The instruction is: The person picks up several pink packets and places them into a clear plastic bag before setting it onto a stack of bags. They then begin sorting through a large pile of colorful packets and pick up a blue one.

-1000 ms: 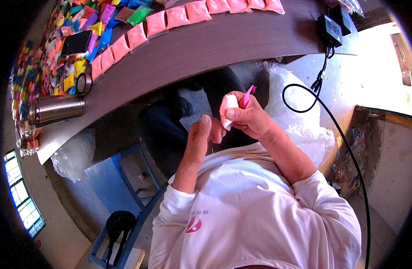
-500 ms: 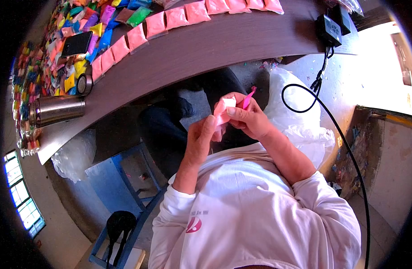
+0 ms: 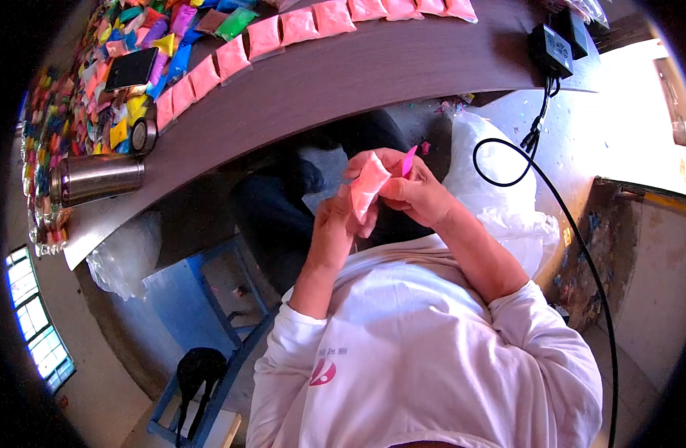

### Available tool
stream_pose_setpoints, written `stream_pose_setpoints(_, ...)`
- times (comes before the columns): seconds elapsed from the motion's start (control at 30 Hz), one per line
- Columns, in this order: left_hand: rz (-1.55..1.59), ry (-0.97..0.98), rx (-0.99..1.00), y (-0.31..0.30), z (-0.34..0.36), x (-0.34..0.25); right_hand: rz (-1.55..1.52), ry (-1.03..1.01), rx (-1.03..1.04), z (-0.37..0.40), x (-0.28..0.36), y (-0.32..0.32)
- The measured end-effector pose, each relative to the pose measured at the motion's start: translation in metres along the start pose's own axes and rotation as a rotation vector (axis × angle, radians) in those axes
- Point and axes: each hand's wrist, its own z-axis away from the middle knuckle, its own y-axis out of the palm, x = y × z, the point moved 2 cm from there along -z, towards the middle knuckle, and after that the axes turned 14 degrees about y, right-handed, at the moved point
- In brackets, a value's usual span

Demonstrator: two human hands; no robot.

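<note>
A light pink packet (image 3: pixel 368 185) is held between my two hands above my lap. My left hand (image 3: pixel 334 221) has its fingers closed on the packet's lower left side. My right hand (image 3: pixel 418 196) pinches the packet's right edge, and a bright pink tool (image 3: pixel 409 161) sticks up from between its fingers. Beyond the hands, a row of similar pink packets (image 3: pixel 300 27) lies along the dark table (image 3: pixel 343 71).
Many coloured packets (image 3: pixel 119 128), a black phone (image 3: pixel 132 69) and a steel flask (image 3: pixel 100 179) are at the left. A power adapter (image 3: pixel 553 51) with a black cable (image 3: pixel 571 220) is at the right. White plastic bags (image 3: pixel 492 172) stand beside my right arm. A blue stool (image 3: pixel 201 299) is lower left.
The packet between my hands has turned more upright and shows more of its pink face. The pink tool has shifted slightly left and is less visible.
</note>
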Motion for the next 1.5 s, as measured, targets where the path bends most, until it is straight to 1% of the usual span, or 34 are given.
stream_pose_setpoints(0.07, -0.132, 0.052, -0.067, -0.002, 0.000, -0.004, 0.103, 0.004, -0.218, 0.003, -0.004, -0.005)
stream_pose_setpoints(0.1, -0.138, 0.111, -0.087, -0.001, -0.001, -0.007, 0.059, -0.030, -0.304, 0.003, -0.006, 0.000)
stream_pose_setpoints(0.13, -0.138, 0.112, -0.089, -0.001, -0.002, -0.008, 0.059, -0.028, -0.302, 0.006, -0.006, -0.001)
stream_pose_setpoints(0.2, -0.265, 0.155, -0.072, -0.001, -0.003, -0.011, -0.156, 0.071, -0.154, 0.014, -0.004, -0.002)
stream_pose_setpoints(0.23, -0.265, 0.154, -0.073, 0.001, -0.003, -0.012, -0.221, 0.042, -0.130, 0.017, -0.001, 0.005)
stream_pose_setpoints(0.27, -0.367, 0.178, -0.080, 0.002, -0.003, -0.015, -0.221, 0.043, -0.130, 0.017, -0.003, 0.006)
stream_pose_setpoints(0.3, -0.470, 0.201, -0.085, 0.004, -0.003, -0.015, -0.159, 0.042, -0.192, 0.018, -0.005, 0.006)
stream_pose_setpoints(0.33, -0.468, 0.199, -0.084, 0.006, -0.002, -0.013, -0.098, 0.041, -0.255, 0.019, -0.008, 0.005)
stream_pose_setpoints(0.4, -0.620, 0.217, -0.084, 0.010, -0.001, -0.010, -0.071, 0.035, -0.297, 0.015, -0.012, 0.007)
stream_pose_setpoints(0.47, -0.629, 0.225, -0.070, 0.012, -0.001, -0.012, -0.113, -0.028, -0.318, 0.009, -0.010, 0.012)
stream_pose_setpoints(0.5, -0.620, 0.220, -0.061, 0.012, 0.000, -0.012, -0.204, -0.054, -0.302, 0.006, -0.006, 0.018)
stream_pose_setpoints(0.63, -0.597, 0.174, -0.033, 0.009, 0.001, -0.011, -0.182, -0.044, -0.329, 0.006, -0.010, 0.012)
stream_pose_setpoints(0.7, -0.600, 0.190, -0.011, 0.010, 0.001, -0.010, -0.264, -0.014, -0.244, 0.009, -0.004, 0.019)
stream_pose_setpoints(0.73, -0.603, 0.206, 0.011, 0.010, 0.001, -0.010, -0.264, -0.014, -0.244, 0.009, -0.006, 0.016)
stream_pose_setpoints(0.83, -0.641, 0.228, 0.067, 0.012, 0.000, -0.007, -0.277, 0.032, -0.309, 0.009, -0.011, 0.010)
stream_pose_setpoints(0.9, -0.634, 0.199, 0.052, 0.016, 0.001, -0.005, -0.232, -0.068, -0.291, 0.008, -0.007, 0.015)
stream_pose_setpoints(0.93, -0.630, 0.173, 0.032, 0.017, 0.001, -0.005, -0.232, -0.069, -0.291, 0.008, -0.007, 0.013)
stream_pose_setpoints(1.03, -0.644, 0.188, 0.046, 0.015, 0.000, -0.007, -0.229, -0.045, -0.258, 0.006, -0.011, 0.006)
stream_pose_setpoints(1.1, -0.649, 0.179, 0.011, 0.018, 0.000, -0.009, -0.319, -0.014, -0.307, 0.006, -0.016, 0.004)
stream_pose_setpoints(1.13, -0.653, 0.168, -0.024, 0.019, 0.000, -0.011, -0.317, -0.016, -0.305, 0.005, -0.017, 0.004)
stream_pose_setpoints(1.2, -0.672, 0.183, 0.001, 0.018, 0.000, -0.007, -0.205, -0.108, -0.346, 0.003, -0.016, 0.005)
stream_pose_setpoints(1.27, -0.688, 0.206, 0.033, 0.019, 0.003, -0.006, -0.190, -0.123, -0.319, 0.004, -0.010, 0.011)
stream_pose_setpoints(1.33, -0.707, 0.124, 0.019, 0.023, 0.001, -0.007, -0.110, -0.137, -0.220, 0.005, -0.005, 0.009)
stream_pose_setpoints(1.37, -0.716, 0.172, 0.032, 0.024, -0.001, -0.007, -0.122, -0.153, -0.330, 0.005, -0.006, 0.010)
stream_pose_setpoints(1.4, -0.725, 0.214, 0.044, 0.024, 0.000, -0.009, -0.205, -0.145, -0.389, 0.003, -0.011, 0.011)
stream_pose_setpoints(1.47, -0.743, 0.225, 0.066, 0.027, -0.002, -0.012, -0.340, -0.006, -0.400, 0.009, -0.015, 0.012)
stream_pose_setpoints(1.5, -0.729, 0.213, 0.013, 0.029, -0.003, -0.015, -0.284, 0.044, -0.456, 0.011, -0.014, 0.015)
